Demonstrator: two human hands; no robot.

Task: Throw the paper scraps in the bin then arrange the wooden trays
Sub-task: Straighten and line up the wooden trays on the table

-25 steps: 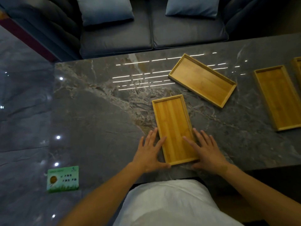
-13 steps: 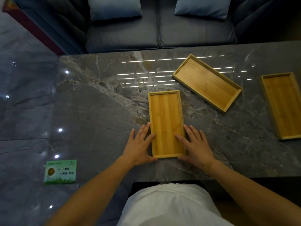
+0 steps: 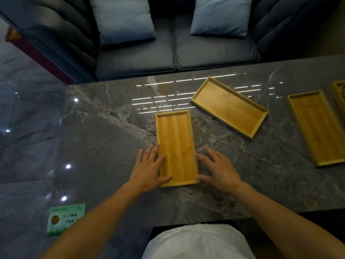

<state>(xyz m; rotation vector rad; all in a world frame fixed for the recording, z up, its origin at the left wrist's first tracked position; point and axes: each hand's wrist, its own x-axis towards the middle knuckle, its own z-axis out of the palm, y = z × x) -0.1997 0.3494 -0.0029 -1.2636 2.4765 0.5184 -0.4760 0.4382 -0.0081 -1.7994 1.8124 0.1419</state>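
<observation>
A small wooden tray (image 3: pixel 175 139) lies lengthwise on the dark marble table (image 3: pixel 104 146) right in front of me. My left hand (image 3: pixel 149 169) lies flat against its left rim, fingers straight, thumb at the near corner. My right hand (image 3: pixel 218 169) rests flat on the table by its right rim, fingertips touching the edge. A larger wooden tray (image 3: pixel 230 106) lies at an angle behind it. A third tray (image 3: pixel 317 126) lies to the right, and a fourth tray (image 3: pixel 339 94) shows at the frame's right edge. No paper scraps or bin are in view.
A dark sofa (image 3: pixel 168 53) with two blue cushions (image 3: pixel 121 17) stands just beyond the table's far edge. A green card (image 3: pixel 65 219) lies on the glossy floor at the lower left. A white bag-like shape (image 3: pixel 197 242) sits under my arms at the table's near edge.
Both hands have turned the small tray from a slight tilt to straight and slid it a little left. My right hand has eased slightly away from its rim.
</observation>
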